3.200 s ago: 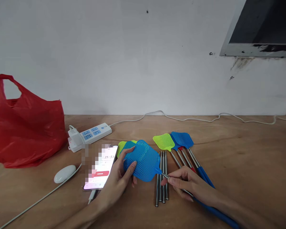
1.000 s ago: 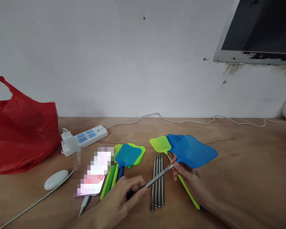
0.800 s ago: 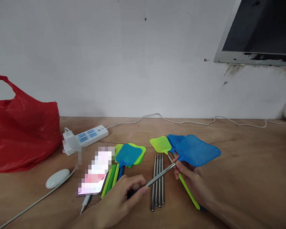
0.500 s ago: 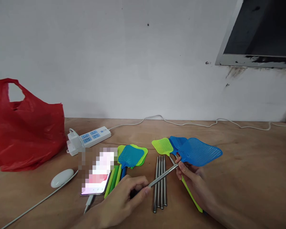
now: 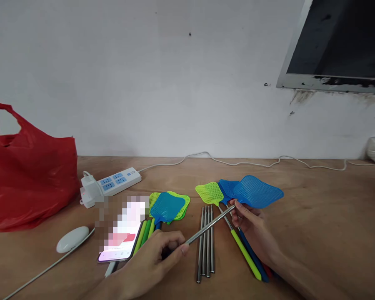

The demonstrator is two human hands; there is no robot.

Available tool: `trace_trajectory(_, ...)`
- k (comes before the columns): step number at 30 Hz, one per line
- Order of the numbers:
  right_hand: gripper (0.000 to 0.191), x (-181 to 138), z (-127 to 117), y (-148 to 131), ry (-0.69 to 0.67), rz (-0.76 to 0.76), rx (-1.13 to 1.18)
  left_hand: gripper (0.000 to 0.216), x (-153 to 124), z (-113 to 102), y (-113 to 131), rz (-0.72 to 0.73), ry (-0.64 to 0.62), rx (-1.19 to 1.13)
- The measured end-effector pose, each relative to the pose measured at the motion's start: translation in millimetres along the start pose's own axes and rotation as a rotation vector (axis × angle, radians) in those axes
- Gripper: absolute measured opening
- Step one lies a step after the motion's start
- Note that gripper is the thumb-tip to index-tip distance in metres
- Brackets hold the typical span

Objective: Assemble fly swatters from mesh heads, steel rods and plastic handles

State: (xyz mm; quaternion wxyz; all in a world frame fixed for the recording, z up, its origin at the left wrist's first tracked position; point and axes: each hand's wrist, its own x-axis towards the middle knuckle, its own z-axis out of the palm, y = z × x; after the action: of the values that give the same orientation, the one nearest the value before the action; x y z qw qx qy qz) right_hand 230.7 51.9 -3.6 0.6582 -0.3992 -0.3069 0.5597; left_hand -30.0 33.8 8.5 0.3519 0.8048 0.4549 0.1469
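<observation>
Between my hands runs a fly swatter with a blue mesh head (image 5: 260, 191) and a steel rod, tilted up to the right. My left hand (image 5: 154, 260) is closed round its lower end; the handle is mostly hidden in the fingers. My right hand (image 5: 253, 231) pinches the rod just below the blue head. Under and beside the right hand lie more swatters, among them a lime-green one (image 5: 209, 193) and a dark-blue-handled one (image 5: 253, 258). Several bare steel rods (image 5: 205, 246) lie side by side below the held rod.
Swatter heads with a blue one (image 5: 168, 207) on top, plus green handles (image 5: 146, 229), lie left of the rods. Near them are a lit phone (image 5: 121, 246), a power strip (image 5: 121, 181), a white mouse-shaped object (image 5: 72, 239) and a red plastic bag (image 5: 34, 179).
The held swatter's blue head has tilted up a little and its rod shows longer between my hands. My view has shifted slightly right, and more swatter handles show beside my right hand.
</observation>
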Motion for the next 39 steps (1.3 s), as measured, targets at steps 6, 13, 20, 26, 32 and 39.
trace_trajectory(6,0.038,1.7,-1.9,0.4,0.042,0.038,0.005,0.035,-1.6,-3.8,-1.9,-0.007,0.042,0.119)
trace_trajectory(13,0.033,4.5,-7.0,3.9,0.06,0.006,0.041,0.035,3.6,-5.2,-9.5,0.109,0.114,0.243)
trace_trajectory(20,0.042,6.9,-13.5,2.6,0.086,0.036,0.078,0.032,4.0,-1.5,-14.5,0.08,0.243,0.352)
trace_trajectory(26,0.034,5.3,-9.5,-2.2,0.205,-0.037,0.099,0.036,4.6,-3.2,-15.2,0.029,0.291,0.489)
trace_trajectory(32,0.05,6.0,-12.7,-1.8,0.189,-0.077,-0.005,0.042,5.0,-4.3,-19.2,0.127,0.22,0.551)
trace_trajectory(39,0.05,9.9,-16.2,-3.3,0.142,-0.1,-0.052,0.044,1.8,-2.5,-26.7,0.163,0.232,0.635)
